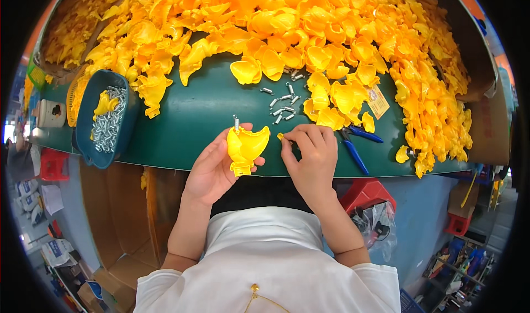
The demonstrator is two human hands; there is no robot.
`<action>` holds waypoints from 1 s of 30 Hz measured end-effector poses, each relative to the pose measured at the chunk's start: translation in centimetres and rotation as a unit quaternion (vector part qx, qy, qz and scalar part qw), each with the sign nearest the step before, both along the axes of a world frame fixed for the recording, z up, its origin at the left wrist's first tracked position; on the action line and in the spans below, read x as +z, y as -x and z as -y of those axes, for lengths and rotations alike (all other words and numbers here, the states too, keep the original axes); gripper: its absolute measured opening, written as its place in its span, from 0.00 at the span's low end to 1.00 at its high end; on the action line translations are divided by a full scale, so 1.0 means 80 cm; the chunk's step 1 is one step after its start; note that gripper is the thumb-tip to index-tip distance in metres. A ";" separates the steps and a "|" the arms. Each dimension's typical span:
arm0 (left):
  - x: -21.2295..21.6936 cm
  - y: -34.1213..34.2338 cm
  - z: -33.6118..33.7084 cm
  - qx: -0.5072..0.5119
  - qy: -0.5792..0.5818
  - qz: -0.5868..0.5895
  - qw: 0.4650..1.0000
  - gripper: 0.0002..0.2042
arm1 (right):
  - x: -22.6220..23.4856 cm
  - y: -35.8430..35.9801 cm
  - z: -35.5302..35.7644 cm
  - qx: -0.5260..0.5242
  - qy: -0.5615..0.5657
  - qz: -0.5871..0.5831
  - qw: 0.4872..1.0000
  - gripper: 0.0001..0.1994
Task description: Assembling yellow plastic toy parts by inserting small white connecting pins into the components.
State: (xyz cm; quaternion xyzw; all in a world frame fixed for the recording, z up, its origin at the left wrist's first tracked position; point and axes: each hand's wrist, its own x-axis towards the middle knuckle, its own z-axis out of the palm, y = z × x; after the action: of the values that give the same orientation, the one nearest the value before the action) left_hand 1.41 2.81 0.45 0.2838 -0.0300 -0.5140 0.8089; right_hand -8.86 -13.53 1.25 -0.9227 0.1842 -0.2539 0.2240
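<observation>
My left hand [212, 166] holds a yellow plastic shell piece [246, 145] with its hollow side up, over the near edge of the green table [193, 119]. A small metal pin [236, 123] sticks up at the piece's top. My right hand [311, 150] rests on the table just right of the piece, fingers pinched on a small yellow bit [280, 137]. Loose metal screws [282, 106] lie on the table a little beyond both hands.
A big heap of yellow plastic shells [287, 25] covers the far and right side of the table. A blue tray [105, 119] with screws sits at the left. Blue-handled pliers [353, 144] lie right of my right hand. A red stool [367, 194] stands below.
</observation>
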 end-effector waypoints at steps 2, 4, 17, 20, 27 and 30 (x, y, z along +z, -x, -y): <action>0.004 0.002 0.000 -0.010 -0.016 0.026 0.999 0.26 | -0.005 0.002 0.005 0.028 -0.068 0.064 0.995 0.06; 0.010 0.002 0.003 -0.031 -0.012 0.035 0.999 0.26 | 0.006 0.005 0.011 0.037 -0.095 0.087 0.991 0.07; 0.003 0.006 0.015 -0.099 -0.003 0.082 0.992 0.25 | 0.020 0.002 0.008 0.171 -0.004 0.097 0.980 0.11; -0.003 0.002 0.013 -0.099 0.011 0.068 0.993 0.25 | 0.037 0.007 0.016 0.209 -0.023 0.069 0.975 0.12; -0.011 -0.003 0.014 -0.134 0.005 0.004 0.991 0.25 | 0.033 0.021 0.024 0.246 -0.001 0.057 0.968 0.15; -0.010 -0.002 0.021 -0.135 0.017 -0.010 0.991 0.24 | 0.032 0.030 0.029 0.246 -0.063 0.035 0.967 0.16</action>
State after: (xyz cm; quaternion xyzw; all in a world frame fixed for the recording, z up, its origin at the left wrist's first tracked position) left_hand 1.54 1.15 -0.38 0.2582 -0.0685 -0.6206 0.7372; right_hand -11.27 -15.86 3.83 -0.9140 -0.0407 -0.2113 0.3440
